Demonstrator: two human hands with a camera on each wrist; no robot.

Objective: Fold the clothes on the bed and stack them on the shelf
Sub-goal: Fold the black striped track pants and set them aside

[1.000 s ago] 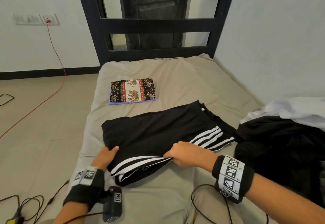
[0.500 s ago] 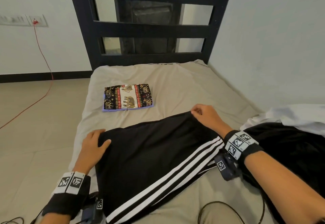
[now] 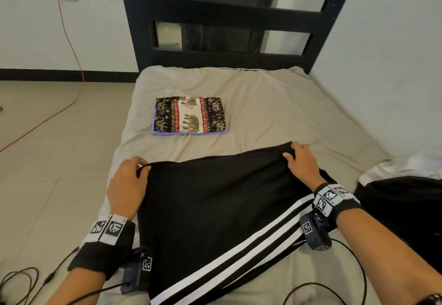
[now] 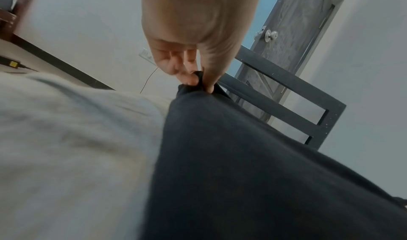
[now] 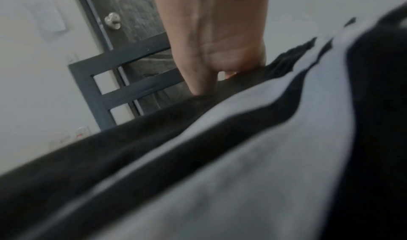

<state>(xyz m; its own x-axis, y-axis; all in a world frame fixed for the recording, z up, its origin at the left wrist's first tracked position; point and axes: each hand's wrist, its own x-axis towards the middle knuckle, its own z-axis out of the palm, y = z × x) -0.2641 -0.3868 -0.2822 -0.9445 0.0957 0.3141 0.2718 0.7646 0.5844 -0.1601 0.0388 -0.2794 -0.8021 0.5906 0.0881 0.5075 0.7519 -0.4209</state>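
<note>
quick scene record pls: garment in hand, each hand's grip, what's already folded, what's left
garment: black striped pants, spread on bed
left hand: grip pinches far left corner
right hand: grip on far right corner
folded: elephant-print cloth, flat, apart from pants
unfolded: black and white pile, right edge
shelf: not in head view

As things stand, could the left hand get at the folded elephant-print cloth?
Probably yes, once freed: bare sheet separates the left hand from the elephant-print cloth, but its grip now pinches the black striped garment.
</note>
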